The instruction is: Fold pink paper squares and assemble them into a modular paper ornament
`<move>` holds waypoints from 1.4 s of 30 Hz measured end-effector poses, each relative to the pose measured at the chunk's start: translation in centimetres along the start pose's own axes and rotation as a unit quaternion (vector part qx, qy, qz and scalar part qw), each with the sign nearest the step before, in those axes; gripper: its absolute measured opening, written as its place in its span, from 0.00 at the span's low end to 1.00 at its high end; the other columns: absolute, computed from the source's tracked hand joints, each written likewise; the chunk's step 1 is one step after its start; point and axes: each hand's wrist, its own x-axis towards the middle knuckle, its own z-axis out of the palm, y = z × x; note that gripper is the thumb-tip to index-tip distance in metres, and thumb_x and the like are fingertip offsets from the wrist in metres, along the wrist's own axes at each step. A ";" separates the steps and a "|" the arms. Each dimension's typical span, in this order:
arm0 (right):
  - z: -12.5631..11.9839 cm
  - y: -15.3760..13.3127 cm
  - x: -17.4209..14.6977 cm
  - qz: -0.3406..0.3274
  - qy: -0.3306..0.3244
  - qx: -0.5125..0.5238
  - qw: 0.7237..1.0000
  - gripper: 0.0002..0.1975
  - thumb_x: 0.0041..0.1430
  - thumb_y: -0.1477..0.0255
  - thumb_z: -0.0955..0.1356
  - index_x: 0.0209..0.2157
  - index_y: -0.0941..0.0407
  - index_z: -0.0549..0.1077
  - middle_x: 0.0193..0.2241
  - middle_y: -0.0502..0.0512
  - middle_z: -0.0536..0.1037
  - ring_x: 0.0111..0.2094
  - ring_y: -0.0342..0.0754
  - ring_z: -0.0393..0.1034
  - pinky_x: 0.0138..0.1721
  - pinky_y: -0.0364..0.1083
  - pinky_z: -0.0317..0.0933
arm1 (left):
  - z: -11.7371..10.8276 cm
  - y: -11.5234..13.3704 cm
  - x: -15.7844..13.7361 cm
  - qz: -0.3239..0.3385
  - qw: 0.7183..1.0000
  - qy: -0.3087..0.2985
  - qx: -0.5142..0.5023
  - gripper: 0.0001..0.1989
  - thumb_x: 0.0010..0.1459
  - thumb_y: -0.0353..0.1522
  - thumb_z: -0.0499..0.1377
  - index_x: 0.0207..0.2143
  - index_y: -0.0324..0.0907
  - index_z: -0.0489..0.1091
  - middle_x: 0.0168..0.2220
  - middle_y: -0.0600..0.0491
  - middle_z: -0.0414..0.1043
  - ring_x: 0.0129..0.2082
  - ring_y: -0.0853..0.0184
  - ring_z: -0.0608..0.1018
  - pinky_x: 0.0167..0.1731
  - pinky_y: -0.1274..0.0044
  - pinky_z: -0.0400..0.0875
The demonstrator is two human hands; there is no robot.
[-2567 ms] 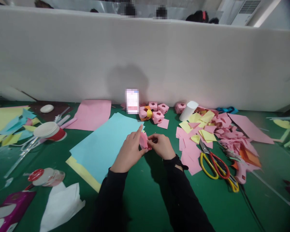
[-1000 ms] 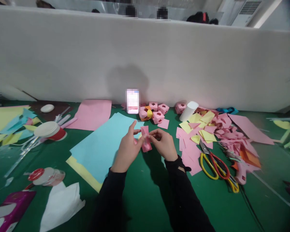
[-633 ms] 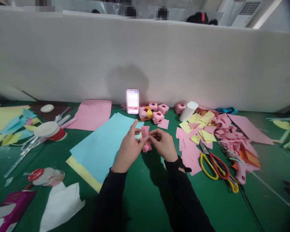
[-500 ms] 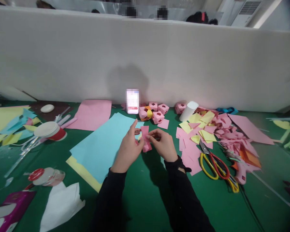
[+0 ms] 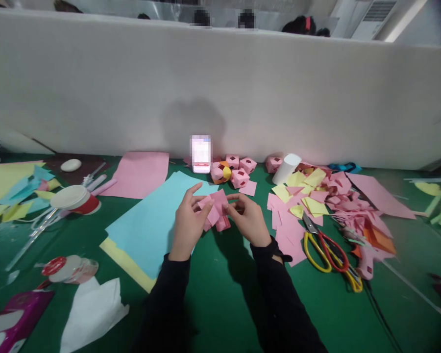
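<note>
Between my two hands is a folded piece of pink paper (image 5: 217,205), opened out into several flaps. My left hand (image 5: 191,220) pinches its left side between thumb and fingers, the index finger raised. On the right edge, the thumb and fingers of my right hand (image 5: 248,218) are closed on the same paper. Just beyond it sit several pink folded paper shapes (image 5: 239,178), one of them with orange and yellow parts (image 5: 222,172). A small pink paper square (image 5: 248,188) lies near them. Part of the held paper is hidden behind my fingers.
A phone (image 5: 201,154) leans against the white partition (image 5: 220,88). Blue sheets (image 5: 150,220) lie left, near a paper cup (image 5: 75,198) and a jar (image 5: 70,268). To the right are scissors (image 5: 325,247), pink scraps (image 5: 290,240), a white roll (image 5: 286,168) and a pink glue gun (image 5: 365,262).
My left hand has moved a little to the left. The pink paper, a narrow folded strip before, is now spread wider with its flaps apart. My right hand stays about where it was.
</note>
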 end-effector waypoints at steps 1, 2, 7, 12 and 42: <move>0.0 0.0 0.0 -0.003 -0.008 0.009 1.000 0.10 0.58 0.65 0.66 0.40 0.54 0.72 0.25 0.49 0.79 0.29 0.47 0.75 0.34 0.45 0.65 | 0.0 0.0 0.0 -0.004 1.000 0.005 -0.015 0.28 0.55 0.36 0.62 0.58 0.42 0.63 0.38 0.50 0.74 0.34 0.66 0.77 0.37 0.73 0.71; 0.0 0.0 0.0 -0.005 -0.018 0.020 1.000 0.11 0.58 0.65 0.66 0.40 0.55 0.72 0.24 0.49 0.78 0.29 0.47 0.75 0.34 0.44 0.65 | -0.1 0.0 0.0 -0.009 1.000 0.008 -0.024 0.28 0.55 0.37 0.62 0.57 0.42 0.64 0.36 0.51 0.73 0.32 0.67 0.76 0.34 0.75 0.71; -0.1 -0.2 -0.1 0.002 -0.045 0.055 0.997 0.15 0.59 0.64 0.66 0.46 0.56 0.70 0.22 0.47 0.76 0.28 0.46 0.73 0.34 0.45 0.66 | -0.2 0.1 -0.1 -0.033 0.997 -0.007 -0.067 0.30 0.52 0.36 0.64 0.57 0.43 0.63 0.30 0.56 0.70 0.23 0.72 0.71 0.24 0.79 0.68; -0.6 -0.7 -0.3 -0.028 -0.046 0.071 0.996 0.22 0.59 0.67 0.67 0.55 0.52 0.67 0.43 0.55 0.77 0.40 0.46 0.74 0.41 0.46 0.68 | -0.1 0.0 0.1 -0.031 0.996 0.007 -0.083 0.29 0.51 0.35 0.64 0.56 0.42 0.64 0.32 0.54 0.72 0.26 0.69 0.74 0.26 0.78 0.71; -0.4 -0.6 0.1 -0.137 0.054 0.007 0.989 0.05 0.56 0.67 0.71 0.30 0.53 0.78 0.38 0.56 0.77 0.46 0.51 0.72 0.45 0.48 0.66 | 0.1 0.8 -0.1 -0.053 0.983 -0.086 -0.152 0.21 0.58 0.46 0.58 0.45 0.39 0.73 0.36 0.49 0.78 0.35 0.62 0.80 0.41 0.72 0.72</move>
